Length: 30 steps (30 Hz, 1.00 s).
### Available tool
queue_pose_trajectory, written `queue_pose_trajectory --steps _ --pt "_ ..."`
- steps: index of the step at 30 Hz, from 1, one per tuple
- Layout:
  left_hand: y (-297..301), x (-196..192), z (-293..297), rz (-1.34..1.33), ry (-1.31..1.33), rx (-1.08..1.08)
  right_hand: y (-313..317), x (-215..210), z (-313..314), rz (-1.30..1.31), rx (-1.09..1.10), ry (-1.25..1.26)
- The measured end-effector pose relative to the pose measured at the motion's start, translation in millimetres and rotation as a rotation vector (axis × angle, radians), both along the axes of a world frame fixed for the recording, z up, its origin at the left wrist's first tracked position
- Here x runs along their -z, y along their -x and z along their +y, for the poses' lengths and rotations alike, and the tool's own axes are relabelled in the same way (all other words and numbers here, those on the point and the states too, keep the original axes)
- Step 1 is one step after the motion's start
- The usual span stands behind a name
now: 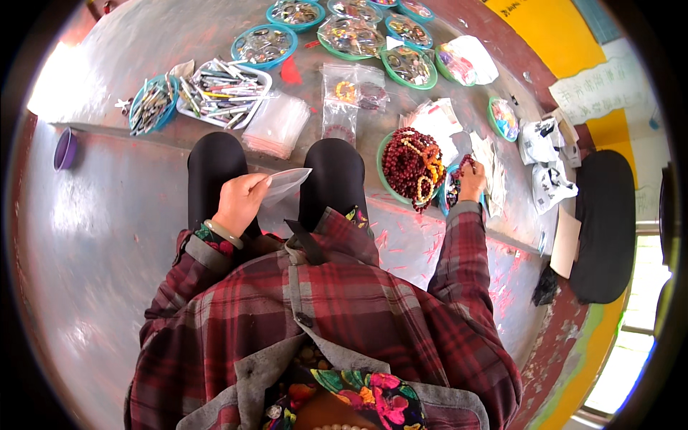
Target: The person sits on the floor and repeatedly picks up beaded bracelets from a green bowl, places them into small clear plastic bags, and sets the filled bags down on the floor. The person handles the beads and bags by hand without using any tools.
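Note:
My left hand (240, 201) holds a small clear plastic bag (285, 183) above my left knee; a green bangle sits on that wrist. Out at the right, my right hand (471, 179) grips a dark red bead bracelet (459, 168) over a blue bowl (446, 193). Just left of that hand stands a green bowl (383, 175) heaped with dark red and yellow bead bracelets (412, 161). Both sleeves are red plaid.
A stack of clear bags (276, 125) lies beyond my knees, with bagged bracelets (351, 93) past it. A white tray (222, 93) and a blue bowl (150, 104) hold pens. Several bowls of beads (344, 32) line the far side. A purple bowl (64, 149) sits left.

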State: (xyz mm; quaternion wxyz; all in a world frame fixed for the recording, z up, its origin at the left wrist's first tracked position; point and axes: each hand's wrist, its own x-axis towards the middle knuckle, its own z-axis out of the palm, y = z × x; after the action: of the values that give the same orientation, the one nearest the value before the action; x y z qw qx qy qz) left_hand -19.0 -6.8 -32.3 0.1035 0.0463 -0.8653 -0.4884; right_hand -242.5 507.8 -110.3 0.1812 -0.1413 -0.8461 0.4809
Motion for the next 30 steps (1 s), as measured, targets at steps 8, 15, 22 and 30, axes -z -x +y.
queue_pose_trajectory --steps 8,15,22,30 --pt "-6.7 -14.9 -0.7 0.134 0.124 0.088 -65.6 -111.8 -110.6 -0.137 -0.496 0.178" --pt "-17.7 -19.7 1.6 0.117 0.130 0.140 -137.4 -184.1 -249.1 -0.182 -0.964 0.400" --pt "-25.0 -15.7 1.3 0.053 0.053 0.159 -180.4 -175.8 -316.8 -0.184 -1.183 0.430" --pt "-31.7 -21.2 -1.2 0.016 0.111 0.191 -186.8 -170.5 -317.3 -0.034 -1.163 0.214"
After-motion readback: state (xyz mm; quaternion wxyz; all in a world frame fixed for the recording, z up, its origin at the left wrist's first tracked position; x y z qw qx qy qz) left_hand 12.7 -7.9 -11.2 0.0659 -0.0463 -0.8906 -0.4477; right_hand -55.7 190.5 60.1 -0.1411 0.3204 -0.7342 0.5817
